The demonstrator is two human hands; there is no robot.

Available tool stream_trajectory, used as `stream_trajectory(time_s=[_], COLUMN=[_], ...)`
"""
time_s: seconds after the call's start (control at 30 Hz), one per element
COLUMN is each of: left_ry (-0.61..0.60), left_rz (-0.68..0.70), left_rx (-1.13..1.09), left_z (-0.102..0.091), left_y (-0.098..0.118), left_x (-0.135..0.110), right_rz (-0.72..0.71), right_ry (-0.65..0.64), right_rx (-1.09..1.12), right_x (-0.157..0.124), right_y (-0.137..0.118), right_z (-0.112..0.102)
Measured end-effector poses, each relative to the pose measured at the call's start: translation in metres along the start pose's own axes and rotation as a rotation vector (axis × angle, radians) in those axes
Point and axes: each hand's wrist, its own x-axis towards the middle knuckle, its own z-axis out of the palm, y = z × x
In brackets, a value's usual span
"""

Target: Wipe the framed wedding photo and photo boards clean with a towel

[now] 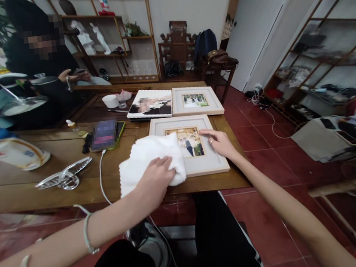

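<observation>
A light wood picture frame [218, 163] with a wide white mat and a photo of a couple lies flat near the table's front edge. My left hand [159, 177] has its fingers bent over a fluffy white cloth [141, 155], which covers the left part of the frame and spills onto the table. On the frame's right side rests my right hand [219, 142], its index finger stretched toward the photo's upper right corner and the other fingers loosely bent. Nothing shows in that hand. The lower left of the frame is hidden under the cloth.
Behind lie another framed photo [217, 100] and a white-bordered picture [135, 106]. To the left are a phone [105, 136] on a white cable, a silver metal piece [68, 175], a small dropper bottle [76, 129] and a wipes pack [14, 153]. A person [43, 67] sits across the table.
</observation>
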Motion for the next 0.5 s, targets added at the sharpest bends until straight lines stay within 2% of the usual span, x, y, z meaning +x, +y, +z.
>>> stream_trajectory(time_s=[0.07,0.17,0.27,0.37,0.5], left_ry=[0.056,0.091,0.108,0.167,0.166], left_rz=[-0.004,-0.026,-0.106,-0.188,-0.147], left_rx=[-0.02,0.01,0.063,0.088,0.132], left_z=[0.006,0.017,0.023,0.025,0.021], left_y=[0.007,-0.001,-0.027,-0.063,-0.1], left_x=[-0.007,0.004,0.035,0.07,0.1], right_rz=[0.002,-0.024,-0.043,-0.046,-0.057], right_ry=[0.0,-0.025,-0.055,-0.067,-0.08], right_rx=[0.01,0.045,0.081,0.069,0.059], right_x=[0.0,-0.001,-0.003,-0.004,-0.004], right_y=[0.001,0.001,0.0,0.0,0.001], right_z=[0.001,0.0,-0.001,-0.002,-0.002])
